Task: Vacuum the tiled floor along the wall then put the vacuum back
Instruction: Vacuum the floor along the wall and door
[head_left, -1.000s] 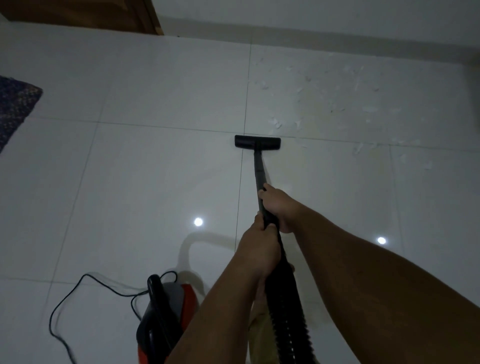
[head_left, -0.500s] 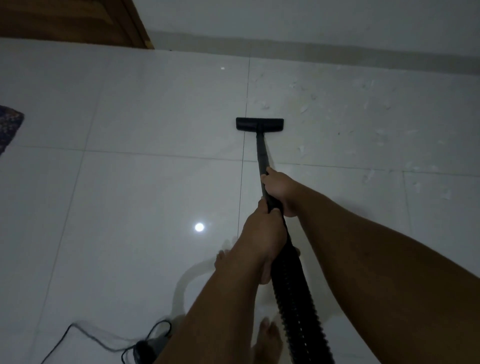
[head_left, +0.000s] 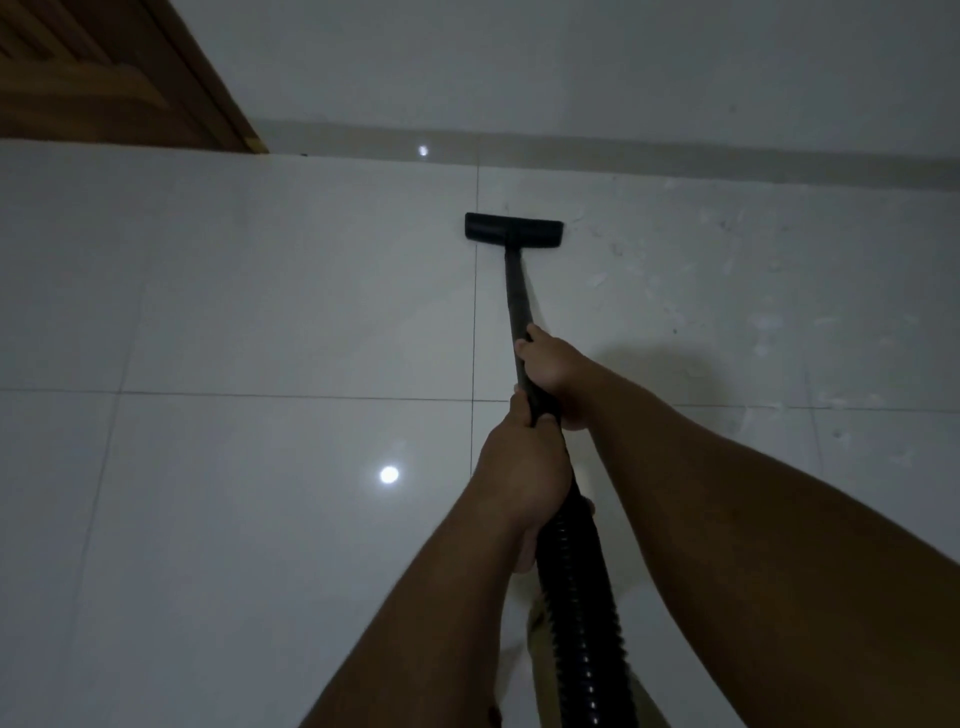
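A black vacuum wand (head_left: 517, 291) runs from my hands to its flat floor nozzle (head_left: 513, 228), which lies on the white tiled floor (head_left: 260, 312) a short way from the wall's skirting (head_left: 623, 150). My right hand (head_left: 551, 371) grips the wand higher up. Just behind it, my left hand (head_left: 519, 467) grips the wand where the ribbed black hose (head_left: 582, 613) joins. Pale scraps of debris (head_left: 675, 291) are scattered on the tile to the right of the nozzle. The vacuum's body is out of view.
A brown wooden door (head_left: 104, 78) stands at the top left, where floor and wall meet. The grey wall (head_left: 571, 62) runs across the top. Ceiling lights reflect as bright spots on the glossy tiles (head_left: 388, 474).
The nozzle has been pushed forward over the tile toward the wall. The view has moved forward too, so the red vacuum body, its cord and the rug at the left have left the frame.
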